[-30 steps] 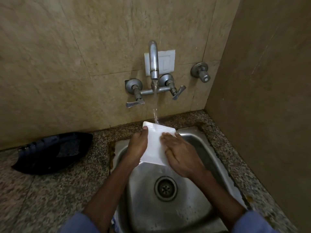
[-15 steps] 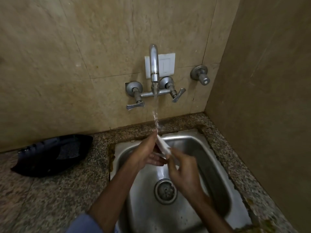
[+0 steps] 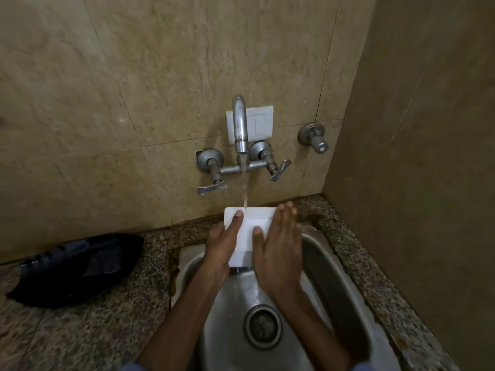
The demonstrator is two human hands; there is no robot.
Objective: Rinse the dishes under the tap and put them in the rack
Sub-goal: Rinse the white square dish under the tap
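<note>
A white square plate is held flat-faced toward me over the steel sink. Water runs from the wall tap and lands on the plate's far edge. My left hand grips the plate's left side, thumb lying on its face. My right hand lies flat with fingers spread over the plate's right half, pressing on its surface. The plate's lower edge shows between my wrists.
A dark dish rack sits on the speckled granite counter left of the sink. The sink drain lies below my hands. A second valve juts from the wall at right, near a side wall.
The plate went from edge-on between my hands to face-up under the stream. My right hand has flattened over it and my left thumb has moved onto its face.
</note>
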